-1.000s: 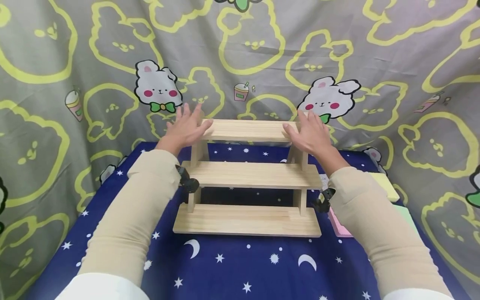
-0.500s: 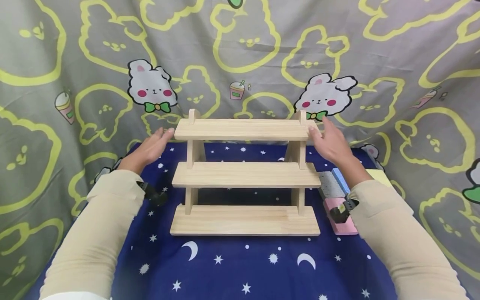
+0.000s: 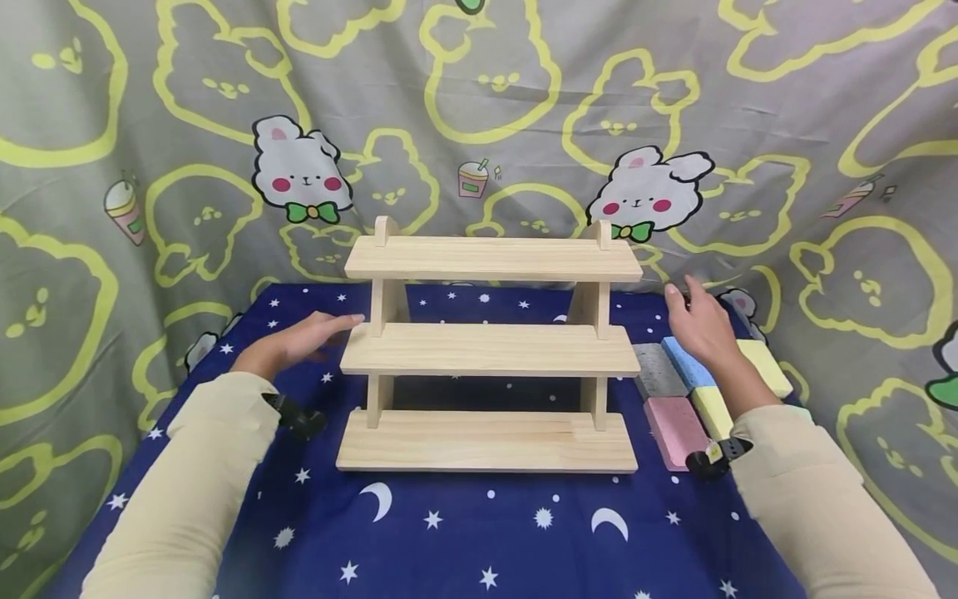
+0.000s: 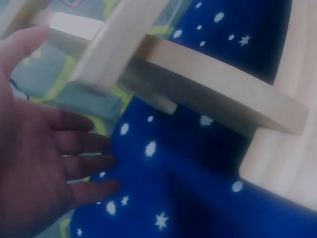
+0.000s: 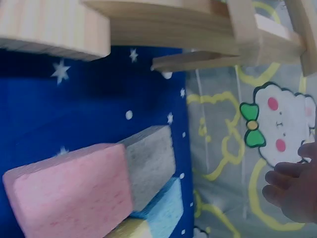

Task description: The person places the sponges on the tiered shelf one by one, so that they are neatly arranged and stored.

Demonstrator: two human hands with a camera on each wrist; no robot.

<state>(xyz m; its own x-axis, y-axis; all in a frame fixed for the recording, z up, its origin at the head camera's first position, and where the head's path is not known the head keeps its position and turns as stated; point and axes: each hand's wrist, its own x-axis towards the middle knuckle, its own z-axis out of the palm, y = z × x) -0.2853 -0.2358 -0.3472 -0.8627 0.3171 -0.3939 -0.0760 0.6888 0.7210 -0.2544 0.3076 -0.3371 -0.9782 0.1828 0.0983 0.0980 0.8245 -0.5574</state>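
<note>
A three-tier wooden display stand (image 3: 490,349) with bare shelves stands in the middle of the table. By its left side is my left hand (image 3: 299,339), fingers straight, the thumb side close to the end of the middle shelf; whether it touches I cannot tell. The left wrist view shows that hand's palm (image 4: 34,163) facing the stand, holding nothing. My right hand (image 3: 702,326) hovers right of the stand, apart from it, fingers loosely extended. Below it lie block-shaped sponges: grey (image 3: 660,371), blue (image 3: 684,359), pink (image 5: 74,191) and yellow (image 3: 713,411).
A pale yellow sponge (image 3: 765,367) lies farther right, and a green one (image 3: 799,412) is mostly hidden by the right sleeve. Dark blue cloth (image 3: 486,532) with moons and stars covers the table. A grey patterned curtain (image 3: 524,100) hangs behind and at both sides.
Both hands have left the top shelf and moved outward and down along the stand's sides. The right hand now hangs over the sponges. The stand has stayed in place.
</note>
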